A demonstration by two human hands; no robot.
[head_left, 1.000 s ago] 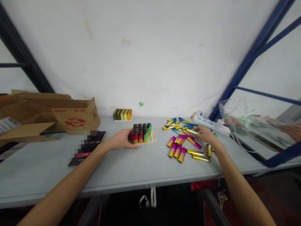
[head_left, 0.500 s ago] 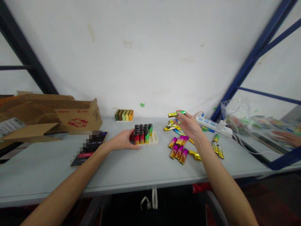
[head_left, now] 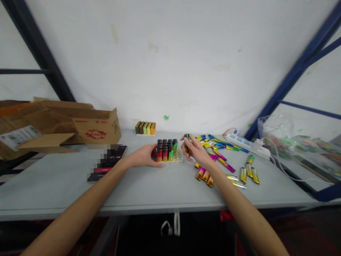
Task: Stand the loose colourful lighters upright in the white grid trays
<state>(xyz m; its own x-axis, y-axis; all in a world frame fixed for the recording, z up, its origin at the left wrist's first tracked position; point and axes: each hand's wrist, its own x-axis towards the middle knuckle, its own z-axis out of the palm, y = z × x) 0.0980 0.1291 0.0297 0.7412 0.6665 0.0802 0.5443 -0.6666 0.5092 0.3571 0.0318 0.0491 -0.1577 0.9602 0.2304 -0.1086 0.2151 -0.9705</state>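
Note:
A pale tray (head_left: 178,158) with round holes stands on the table, and several upright lighters (head_left: 165,151) in red, orange and green, with black tops, fill its left part. Curled round the left end of the tray is my left hand (head_left: 145,156), thumb at the front. My right hand (head_left: 195,151) is just right of the tray, closed on a green and gold lighter (head_left: 187,144) that it holds roughly upright; the fingers hide part of it. Under and beyond my right wrist lie loose lighters (head_left: 205,175) with shiny purple, gold and blue bodies.
At the back stands a full block of yellow, green and orange lighters (head_left: 145,128). A phone (head_left: 110,163) lies left of my left forearm, before an open cardboard box (head_left: 98,128). To the right are a white power strip (head_left: 247,145), its cable and a clear plastic bag (head_left: 275,129).
My right hand has moved left from the loose pile to beside the tray, and the lighter in it has turned from lying level to nearly upright. My left hand stays at the tray.

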